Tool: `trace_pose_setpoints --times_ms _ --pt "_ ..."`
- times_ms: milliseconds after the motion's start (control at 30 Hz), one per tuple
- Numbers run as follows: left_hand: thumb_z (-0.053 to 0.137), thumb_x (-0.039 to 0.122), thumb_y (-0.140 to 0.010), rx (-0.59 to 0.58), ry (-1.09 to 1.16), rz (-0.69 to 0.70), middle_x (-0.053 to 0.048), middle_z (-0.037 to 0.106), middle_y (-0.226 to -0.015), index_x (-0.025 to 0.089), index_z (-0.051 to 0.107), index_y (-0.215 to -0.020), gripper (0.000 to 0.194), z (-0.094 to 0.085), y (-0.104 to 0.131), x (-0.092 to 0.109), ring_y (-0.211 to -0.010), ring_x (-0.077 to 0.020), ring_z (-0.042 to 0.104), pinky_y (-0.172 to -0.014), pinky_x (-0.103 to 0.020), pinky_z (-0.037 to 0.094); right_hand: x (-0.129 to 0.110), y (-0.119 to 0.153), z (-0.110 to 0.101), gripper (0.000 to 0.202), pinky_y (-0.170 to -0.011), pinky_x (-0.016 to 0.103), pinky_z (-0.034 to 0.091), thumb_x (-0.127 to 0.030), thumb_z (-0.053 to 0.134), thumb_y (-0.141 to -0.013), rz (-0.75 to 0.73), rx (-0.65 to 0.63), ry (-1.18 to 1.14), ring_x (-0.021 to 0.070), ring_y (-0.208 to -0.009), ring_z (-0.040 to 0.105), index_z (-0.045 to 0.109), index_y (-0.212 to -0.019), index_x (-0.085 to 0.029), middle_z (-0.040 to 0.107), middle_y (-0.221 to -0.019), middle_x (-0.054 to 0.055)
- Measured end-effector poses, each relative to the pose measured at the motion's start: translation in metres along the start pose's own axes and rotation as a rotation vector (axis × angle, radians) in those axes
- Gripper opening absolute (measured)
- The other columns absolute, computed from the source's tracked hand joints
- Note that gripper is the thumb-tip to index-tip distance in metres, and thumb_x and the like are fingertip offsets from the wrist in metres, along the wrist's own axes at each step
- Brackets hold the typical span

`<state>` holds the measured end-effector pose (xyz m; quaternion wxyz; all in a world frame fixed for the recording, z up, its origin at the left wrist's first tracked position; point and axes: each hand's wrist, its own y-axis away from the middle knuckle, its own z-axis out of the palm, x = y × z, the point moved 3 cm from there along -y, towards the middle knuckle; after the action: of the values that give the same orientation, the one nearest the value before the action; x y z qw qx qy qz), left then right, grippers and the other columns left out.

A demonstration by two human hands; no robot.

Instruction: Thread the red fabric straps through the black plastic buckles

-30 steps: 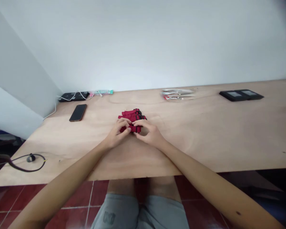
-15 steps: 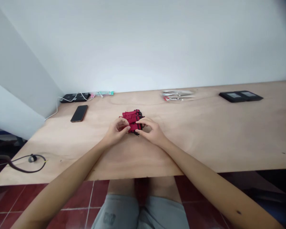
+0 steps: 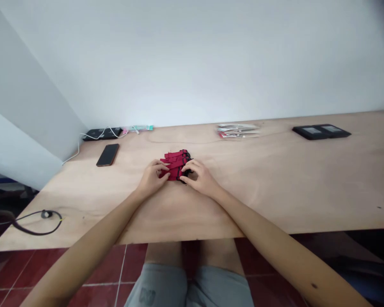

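Several red straps (image 3: 176, 162) with black buckles at their right ends lie side by side on the wooden table (image 3: 259, 183). At the left ends is my left hand (image 3: 151, 178), its thumb and fingers closed on the nearest red strap. My right hand (image 3: 201, 178) curls around the black buckle end of the same strap, thumb at the near side and fingers at the far side. My fingers partly cover the strap ends and buckles.
A phone (image 3: 108, 154) lies at the left, before black boxes (image 3: 97, 134) with a white cable. Clear packets (image 3: 238, 130) are by the wall. Two black devices (image 3: 321, 131) lie far right. A dark cable loop (image 3: 35, 233) sits at the left front.
My left hand has slid slightly left along the near strap. My right hand has shifted a little toward the buckle end, and the nearest strap now lies a bit further left.
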<state>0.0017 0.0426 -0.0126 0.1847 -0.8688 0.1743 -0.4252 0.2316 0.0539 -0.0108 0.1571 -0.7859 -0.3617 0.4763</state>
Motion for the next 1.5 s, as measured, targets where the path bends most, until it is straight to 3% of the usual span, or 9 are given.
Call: trace_pose_setpoints --times_ms 267,367,500,667,967,1133,1233,1333,1500 --pt "0.051 0.056 -0.105 0.095 0.075 -0.155 -0.008 0.071 -0.086 0.019 0.075 -0.084 0.049 -0.017 -0.011 -0.014 -0.082 -0.0223 0.065 -0.075 -0.034 0.052 0.026 -0.003 -0.015 0.03 -0.075 0.036 0.048 -0.045 0.061 -0.101 0.277 0.268 -0.11 0.0218 -0.078 0.059 0.068 -0.083 -0.022 0.066 -0.082 0.004" --pt "0.057 0.067 -0.099 0.153 0.362 -0.321 -0.007 0.069 -0.077 0.018 0.073 -0.077 0.056 -0.018 -0.014 -0.026 -0.07 -0.0186 0.061 -0.064 -0.029 0.047 0.04 -0.005 -0.018 0.04 -0.072 0.034 0.048 -0.058 0.067 -0.096 0.388 0.353 -0.345 0.0198 -0.074 0.057 0.069 -0.08 -0.022 0.066 -0.077 0.002" --pt "0.066 0.065 -0.094 0.239 0.768 -0.419 -0.004 0.063 -0.067 0.017 0.066 -0.07 0.054 -0.017 -0.02 -0.034 -0.057 -0.0127 0.053 -0.054 -0.024 0.041 0.049 -0.008 -0.019 0.043 -0.064 0.031 0.046 -0.063 0.075 -0.09 0.448 0.41 -0.685 0.015 -0.064 0.053 0.07 -0.079 -0.022 0.064 -0.075 0.0" --pt "0.065 0.064 -0.096 0.299 0.968 -0.503 0.0 0.055 -0.057 0.019 0.058 -0.069 0.053 -0.015 -0.032 -0.038 -0.05 -0.0114 0.051 -0.051 -0.022 0.041 0.056 -0.012 -0.026 0.051 -0.062 0.032 0.052 -0.073 0.073 -0.086 0.521 0.523 -0.82 0.0169 -0.067 0.062 0.065 -0.079 -0.023 0.071 -0.081 0.003" --pt "0.063 0.063 -0.098 0.331 1.043 -0.553 0.0 0.062 -0.066 0.02 0.061 -0.092 0.044 0.0 -0.059 -0.056 -0.057 -0.0127 0.057 -0.054 -0.023 0.044 0.074 -0.029 -0.026 0.054 -0.066 0.031 0.054 -0.076 0.072 -0.085 0.525 0.537 -0.855 0.0171 -0.07 0.064 0.068 -0.079 -0.023 0.074 -0.082 0.004" --pt "0.063 0.057 -0.097 0.254 1.105 -0.559 0.0 0.064 -0.068 0.02 0.062 -0.099 0.037 0.006 -0.073 -0.061 -0.056 -0.0129 0.057 -0.056 -0.024 0.047 0.084 -0.042 -0.026 0.063 -0.067 0.033 0.055 -0.087 0.061 -0.086 0.579 0.531 -0.864 0.0187 -0.071 0.065 0.065 -0.079 -0.024 0.074 -0.083 0.005" --pt "0.065 0.052 -0.096 0.224 1.179 -0.558 0.006 0.05 -0.057 0.02 0.06 -0.092 0.033 0.008 -0.076 -0.063 -0.048 -0.0107 0.048 -0.051 -0.022 0.043 0.086 -0.046 -0.026 0.065 -0.063 0.032 0.053 -0.089 0.061 -0.084 0.593 0.523 -0.897 0.0174 -0.065 0.061 0.062 -0.074 -0.024 0.069 -0.074 0.004" --pt "0.066 0.044 -0.095 0.199 1.258 -0.57 0.012 0.023 -0.05 0.021 0.054 -0.08 0.031 0.008 -0.076 -0.063 -0.038 -0.0074 0.023 -0.04 -0.019 0.024 0.084 -0.048 -0.025 0.068 -0.056 0.03 0.047 -0.088 0.058 -0.088 0.569 0.439 -0.873 0.0147 -0.056 0.053 0.057 -0.065 -0.024 0.057 -0.061 0.0" --pt "0.068 0.05 -0.095 0.178 1.31 -0.633 0.012 0.019 -0.05 0.021 0.05 -0.074 0.04 0.007 -0.074 -0.062 -0.037 -0.0067 0.016 -0.038 -0.02 0.017 0.081 -0.047 -0.025 0.067 -0.051 0.03 0.039 -0.086 0.062 -0.087 0.571 0.408 -0.829 0.0131 -0.051 0.044 0.056 -0.063 -0.024 0.048 -0.056 -0.003"
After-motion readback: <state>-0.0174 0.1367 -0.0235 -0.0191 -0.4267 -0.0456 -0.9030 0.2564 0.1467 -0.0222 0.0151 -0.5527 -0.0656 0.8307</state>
